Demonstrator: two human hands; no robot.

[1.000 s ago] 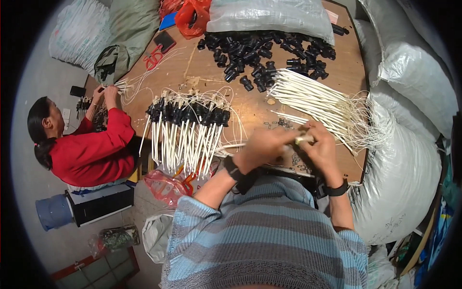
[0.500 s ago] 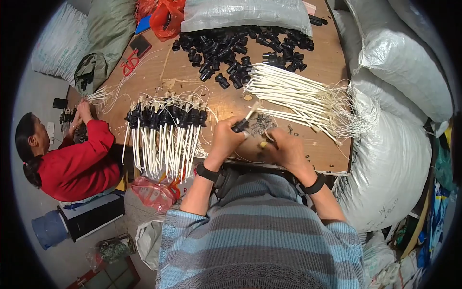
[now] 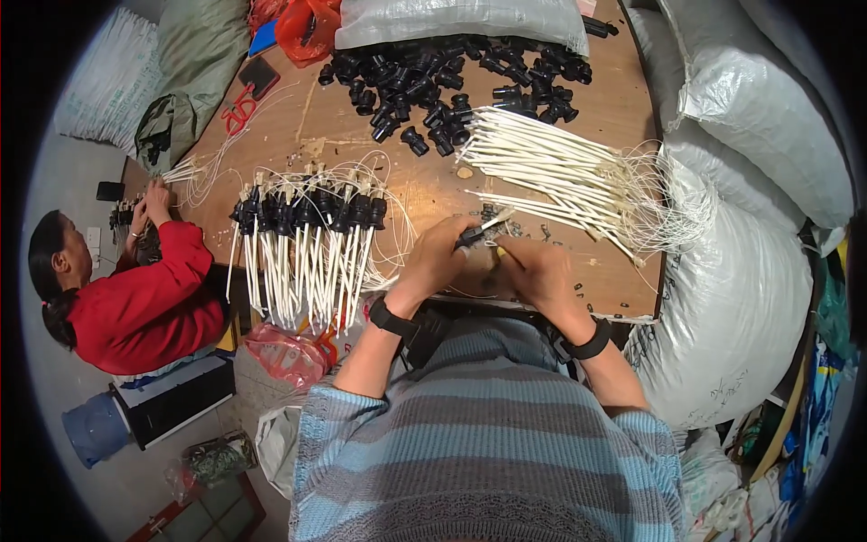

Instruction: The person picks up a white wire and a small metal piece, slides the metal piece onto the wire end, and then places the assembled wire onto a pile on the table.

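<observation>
At the near edge of a brown wooden table [image 3: 420, 181], head view: one left hand [image 3: 433, 259], fingers closed round a black cylindrical fitting [image 3: 470, 237], from which a white sleeve [image 3: 498, 219] projects up and to the right, over the tabletop. One right hand [image 3: 540, 274], just beside it, fingers curled in, thumb and forefinger pinching a small yellowish piece [image 3: 501, 254], its kind too blurred to tell. Black band on each wrist. Left of the hands, one dense row of black fittings with white sleeves [image 3: 307, 235], sleeves hanging past the table edge, thin pale wires looping about the tops. Beyond the right hand, one bundle of white-sleeved wires [image 3: 551, 167], loose wire ends tangled at its right. Farther back, one heap of loose black fittings [image 3: 442, 90], touching a silvery woven sack [image 3: 461, 23]. Upper left, one pair of red-handled scissors [image 3: 239, 112]. At the left, one co-worker in a red top [image 3: 149, 294], both hands at a smaller group of wires. At the right, bulging white sacks [image 3: 736, 307], stacked.
</observation>
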